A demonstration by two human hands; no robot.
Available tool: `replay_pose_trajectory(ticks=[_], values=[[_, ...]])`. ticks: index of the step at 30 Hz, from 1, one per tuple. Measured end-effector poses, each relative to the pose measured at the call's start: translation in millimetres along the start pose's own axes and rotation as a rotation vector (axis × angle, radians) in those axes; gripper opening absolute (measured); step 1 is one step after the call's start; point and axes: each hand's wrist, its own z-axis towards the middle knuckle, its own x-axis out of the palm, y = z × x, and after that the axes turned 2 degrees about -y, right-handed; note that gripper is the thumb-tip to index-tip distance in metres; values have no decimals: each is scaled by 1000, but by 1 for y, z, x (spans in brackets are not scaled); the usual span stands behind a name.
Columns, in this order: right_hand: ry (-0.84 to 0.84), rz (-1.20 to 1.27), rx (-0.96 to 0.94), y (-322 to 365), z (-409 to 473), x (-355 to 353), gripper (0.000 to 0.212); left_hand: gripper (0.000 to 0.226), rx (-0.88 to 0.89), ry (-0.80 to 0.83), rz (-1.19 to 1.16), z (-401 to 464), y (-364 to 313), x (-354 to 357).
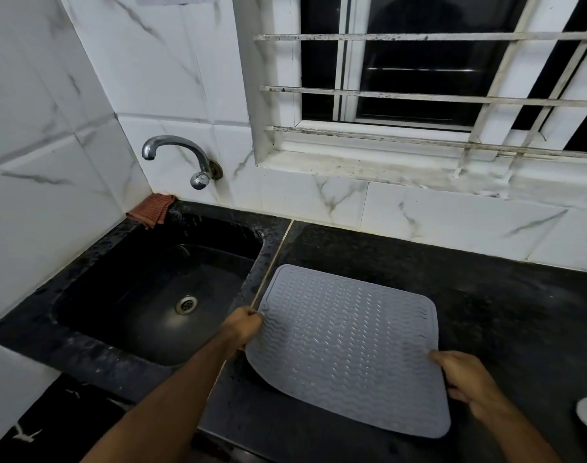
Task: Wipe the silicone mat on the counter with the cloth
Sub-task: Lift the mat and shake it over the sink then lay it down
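While both hands hold the grey ribbed silicone mat (348, 345), centre-bottom of frame on the black stone surface (485, 295), we should lay it flat & square w/ no curl before fetching the reddish checked cloth (151, 210), upper left by the sink corner. Left hand (247, 324) reaches in from lower left, grip pinched shut on the mat's left edge. Right hand (465, 379), fingers clamped on its right edge, near side looks lifted.

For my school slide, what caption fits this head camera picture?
Both hands, left and right, hold the grey mat on the counter; cloth waits behind the sink.
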Motion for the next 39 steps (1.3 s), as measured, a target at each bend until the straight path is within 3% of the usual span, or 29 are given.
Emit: replay_pose_trajectory(ticks=[6,12,17,26,39], values=[[-76,20,-42,19,13,5,26,33,109,-24,28,5,-2,5],[-35,21,-25,49,15,5,19,30,156,-31,4,3,6,3],[-1,-19,-43,49,19,3,26,25,195,-45,10,2,13,0],[-11,51,-198,50,17,4,28,27,299,-132,-56,-5,8,-7],[103,202,-333,69,-7,20,33,36,376,-109,-222,-1,14,-62]])
